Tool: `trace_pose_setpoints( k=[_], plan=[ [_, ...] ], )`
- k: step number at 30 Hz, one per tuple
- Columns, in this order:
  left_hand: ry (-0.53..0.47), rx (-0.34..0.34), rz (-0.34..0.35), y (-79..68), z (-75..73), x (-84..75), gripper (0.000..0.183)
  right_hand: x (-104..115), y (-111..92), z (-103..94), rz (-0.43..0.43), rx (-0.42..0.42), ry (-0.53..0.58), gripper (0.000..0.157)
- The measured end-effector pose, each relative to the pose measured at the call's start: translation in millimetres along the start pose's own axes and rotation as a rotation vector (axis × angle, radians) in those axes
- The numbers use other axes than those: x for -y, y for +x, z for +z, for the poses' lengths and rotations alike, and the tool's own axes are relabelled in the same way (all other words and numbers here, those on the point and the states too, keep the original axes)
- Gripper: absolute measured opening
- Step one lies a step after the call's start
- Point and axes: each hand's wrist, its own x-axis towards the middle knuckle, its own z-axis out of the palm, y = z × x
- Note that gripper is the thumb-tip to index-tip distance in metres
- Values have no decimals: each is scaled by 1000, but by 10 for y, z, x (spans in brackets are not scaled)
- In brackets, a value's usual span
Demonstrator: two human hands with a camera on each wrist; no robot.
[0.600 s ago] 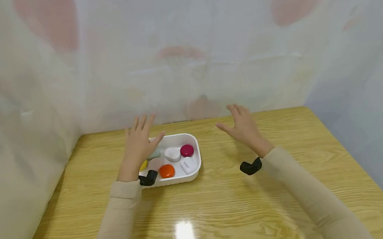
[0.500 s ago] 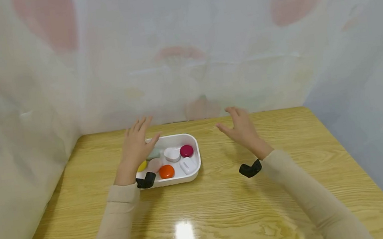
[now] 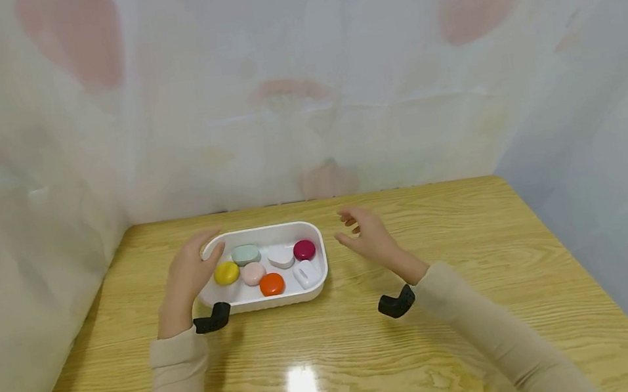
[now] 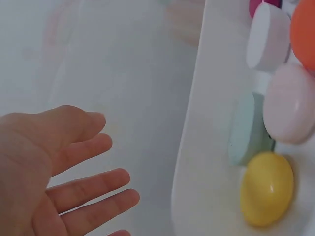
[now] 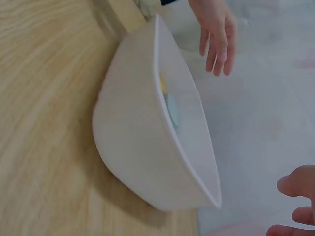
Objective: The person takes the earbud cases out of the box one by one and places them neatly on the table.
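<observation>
A white, round-cornered tray (image 3: 271, 302) holds several small smooth pieces whose kind I cannot tell. Among them are a yellow one (image 3: 226, 273), a pale green oval one (image 3: 246, 254), a pink one (image 3: 253, 273), an orange one (image 3: 272, 285), a white one (image 3: 281, 258), a crimson one (image 3: 304, 249) and a white one with a slot (image 3: 306, 274). My left hand (image 3: 186, 274) hovers at the tray's left end, fingers spread and relaxed. Off the right end, my right hand (image 3: 372, 238) hangs with fingers loosely bent. Neither hand holds anything.
The tray stands on a wood-grain table (image 3: 348, 363) towards its back edge. Pale sheeting (image 3: 307, 144) hangs behind and on both sides. A black angled device sits at each wrist, the left one (image 3: 213, 318) overlapping the tray's front left corner in view.
Both hands have come down and nearer to me, both shifting left in view. The left hand has uncovered the tray's left part; the right hand's fingers have bent more. The pieces stay put.
</observation>
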Motion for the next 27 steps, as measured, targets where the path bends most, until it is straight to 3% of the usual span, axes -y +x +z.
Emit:
trace_pose_setpoints(
  k=[5,11,14,20,24,27],
  plan=[
    [-72,56,-28,-85,2,205,49,104,-37,163,-20,20,79,40],
    [-237,137,-86,-193,29,494,55,224,-18,338,-1,60,176,37],
    [-334,202,-121,-287,29,652,58,277,-7,425,12,78,221,37],
    [-516,354,-125,-461,37,954,59,357,45,645,5,107,282,38],
    [-637,394,-100,-493,53,1044,62,409,111,783,59,127,318,41],
    [-649,402,-106,-490,65,1060,62,449,170,878,112,143,321,43]
  ],
)
